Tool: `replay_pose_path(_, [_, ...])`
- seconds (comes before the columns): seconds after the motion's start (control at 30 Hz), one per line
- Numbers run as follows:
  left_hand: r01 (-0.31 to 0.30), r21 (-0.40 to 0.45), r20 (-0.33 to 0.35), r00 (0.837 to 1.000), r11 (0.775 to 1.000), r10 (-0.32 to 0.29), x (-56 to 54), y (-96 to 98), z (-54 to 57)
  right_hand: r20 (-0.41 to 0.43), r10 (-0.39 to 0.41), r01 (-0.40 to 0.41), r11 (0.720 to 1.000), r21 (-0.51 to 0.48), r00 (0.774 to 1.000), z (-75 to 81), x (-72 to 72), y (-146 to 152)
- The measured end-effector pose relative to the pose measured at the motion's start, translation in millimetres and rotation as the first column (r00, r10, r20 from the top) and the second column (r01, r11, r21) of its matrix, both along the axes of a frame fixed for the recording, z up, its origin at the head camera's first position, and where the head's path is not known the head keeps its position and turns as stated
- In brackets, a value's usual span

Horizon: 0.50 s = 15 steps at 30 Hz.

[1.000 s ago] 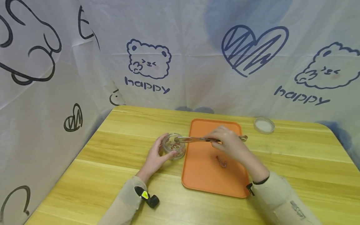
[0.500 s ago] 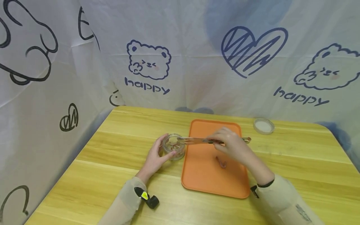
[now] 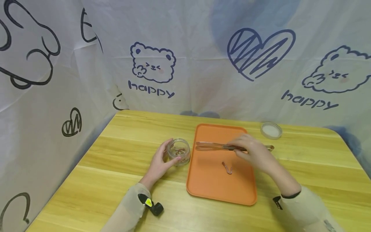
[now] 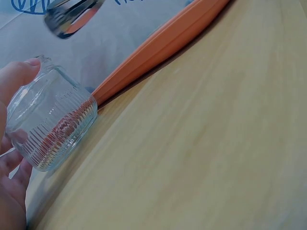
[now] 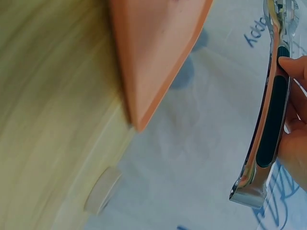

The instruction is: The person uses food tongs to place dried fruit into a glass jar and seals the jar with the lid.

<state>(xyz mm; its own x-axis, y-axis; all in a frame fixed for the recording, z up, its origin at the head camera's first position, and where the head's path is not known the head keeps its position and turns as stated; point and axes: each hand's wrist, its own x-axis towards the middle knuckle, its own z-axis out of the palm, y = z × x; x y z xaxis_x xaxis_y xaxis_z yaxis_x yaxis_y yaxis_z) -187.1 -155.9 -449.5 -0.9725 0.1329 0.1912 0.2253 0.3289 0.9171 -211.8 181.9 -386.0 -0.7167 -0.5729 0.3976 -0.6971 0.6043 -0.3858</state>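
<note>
My left hand (image 3: 157,165) holds a clear glass jar (image 3: 183,158), fingers and thumb around its side, just left of the orange tray (image 3: 211,185). The left wrist view shows reddish pieces (image 4: 62,130) in the bottom of the ribbed jar. My right hand (image 3: 254,153) grips metal tongs (image 3: 210,147) by their dark-padded handle (image 5: 274,120). Above the tray, the tong tips point left toward the jar, slightly apart, with nothing seen between them. A small curved reddish-brown strip (image 3: 227,169) lies on the tray below the tongs.
A round lid (image 3: 271,131), pale inside, lies on the wooden table (image 3: 130,129) beyond the tray's right side. White cloth (image 3: 191,96) with blue drawings hangs behind the table and along its left.
My right hand has moved right with the tongs, whose tips have left the jar's mouth and now hang above the tray. The left hand and jar have stayed in place.
</note>
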Motion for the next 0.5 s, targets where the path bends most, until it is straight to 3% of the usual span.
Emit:
replay_pose_path(0.23, [0.007, 0.001, 0.002, 1.0, 1.0, -0.007, -0.4, 0.3, 1.1, -0.01, -0.072, 0.072, 0.997, 0.002, 0.997, -2.8, 8.3, 36.1])
replay_pose_path(0.33, [0.001, 0.002, 0.006, 1.0, 1.0, -0.001, -6.4, -2.2, -10.1, -0.023, -0.075, 0.075, 0.997, -0.001, 0.997, -5.4, 9.4, 52.4])
replay_pose_path(0.5, [-0.009, 0.019, -0.003, 1.0, 1.0, 0.009, -16.1, -6.4, -29.3, -0.072, -0.014, 0.013, 1.0, -0.011, 0.997, -12.2, 10.7, 76.4])
